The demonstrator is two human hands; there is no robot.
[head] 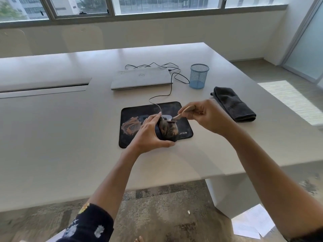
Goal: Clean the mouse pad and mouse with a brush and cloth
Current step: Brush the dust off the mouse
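We've got the mouse [168,131] in our left hand [150,133], over the right-centre of the mouse pad [185,127]; can't tell if it's lifted off or resting on it. L fingers [153,118] curl round its far/left side, thumb wraps the near end, so a firm grip. Mouse is dark w/ a dull brownish, speckled film across its back, and its front end is greyer. The thin black cable [170,88] runs from the front of the mouse up toward the laptop [141,77]. Our right hand [208,116] pinches the brush [183,112] by its pale wooden handle, fingers curled in tight. The brush angles down-left and its tip touches the top of the mouse near the front. The pad is black w/ rounded corners. It has a brown smudge on the left part and white lettering at the near right corner, partly hidden. The cloth [234,103], dark grey & folded, lies on the tabletop [61,128] just right of the pad, apart from both hands. A blue mesh cup [198,75] stands beside the closed laptop.
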